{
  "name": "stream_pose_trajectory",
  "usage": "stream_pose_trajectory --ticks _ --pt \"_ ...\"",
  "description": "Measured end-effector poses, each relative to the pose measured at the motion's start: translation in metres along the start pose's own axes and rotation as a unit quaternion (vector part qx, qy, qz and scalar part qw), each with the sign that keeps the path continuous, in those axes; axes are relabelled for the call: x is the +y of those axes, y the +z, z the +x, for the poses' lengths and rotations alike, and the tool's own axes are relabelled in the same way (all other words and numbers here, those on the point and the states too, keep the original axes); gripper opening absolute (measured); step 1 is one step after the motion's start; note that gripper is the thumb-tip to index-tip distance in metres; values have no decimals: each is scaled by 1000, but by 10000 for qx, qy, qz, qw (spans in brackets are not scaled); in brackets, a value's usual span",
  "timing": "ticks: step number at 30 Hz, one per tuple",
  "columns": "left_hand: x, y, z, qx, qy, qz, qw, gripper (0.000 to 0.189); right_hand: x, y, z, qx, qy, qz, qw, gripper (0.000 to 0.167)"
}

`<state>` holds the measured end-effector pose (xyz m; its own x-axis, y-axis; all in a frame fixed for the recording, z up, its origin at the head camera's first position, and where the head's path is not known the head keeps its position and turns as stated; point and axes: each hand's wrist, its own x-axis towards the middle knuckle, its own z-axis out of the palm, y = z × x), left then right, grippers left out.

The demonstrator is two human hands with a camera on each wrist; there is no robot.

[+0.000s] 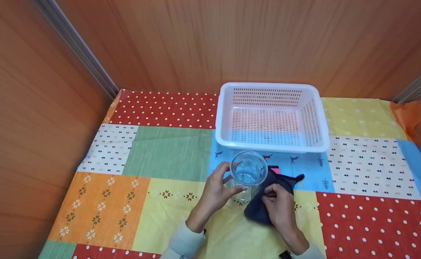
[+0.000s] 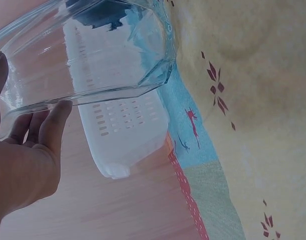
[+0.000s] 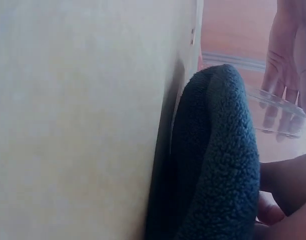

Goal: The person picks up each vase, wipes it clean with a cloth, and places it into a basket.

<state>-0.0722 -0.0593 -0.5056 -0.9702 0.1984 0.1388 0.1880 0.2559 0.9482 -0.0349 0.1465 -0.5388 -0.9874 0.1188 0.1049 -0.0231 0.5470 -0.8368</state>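
A clear drinking glass (image 1: 249, 169) stands upright in front of the body, its round mouth facing up in the head view. My left hand (image 1: 215, 189) grips it from the left, thumb and fingers spread round its upper side. The left wrist view shows the fingers against the wall of the glass (image 2: 107, 60). Just right of the glass, my right hand (image 1: 280, 208) pinches a dark blue-grey cloth (image 1: 259, 212), bunched and close against the glass. In the right wrist view the fluffy, folded cloth (image 3: 218, 150) covers much of the hand's grip.
A white perforated plastic basket (image 1: 273, 147) sits behind the glass, near the wooden back wall (image 1: 203, 43). A patchwork tablecloth (image 1: 174, 154) covers the table. Beyond the cloth shows a small pink and black patch (image 1: 275, 170). Wooden panels (image 1: 34, 126) border the table at the sides.
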Motion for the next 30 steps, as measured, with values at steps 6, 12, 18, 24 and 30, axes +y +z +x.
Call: stream_pose_trajectory --ticks 6,12,18,24,30 --pt "0 0 0 -4 -36 24 10000 53 -12 -3 0 189 71 379 9991 20" --pt "-1 -1 0 -29 -72 23 10000 54 -23 -7 2 374 -130 564 9976 21" --pt "0 -1 0 -34 -10 -26 10000 52 -34 -10 3 552 -396 994 9927 21" --pt "0 -2 0 -50 18 0 10000 54 -47 -13 4 694 -514 1214 9888 21" --pt "0 -2 0 -48 39 -15 10000 55 -53 -13 3 793 -437 1428 9856 19"
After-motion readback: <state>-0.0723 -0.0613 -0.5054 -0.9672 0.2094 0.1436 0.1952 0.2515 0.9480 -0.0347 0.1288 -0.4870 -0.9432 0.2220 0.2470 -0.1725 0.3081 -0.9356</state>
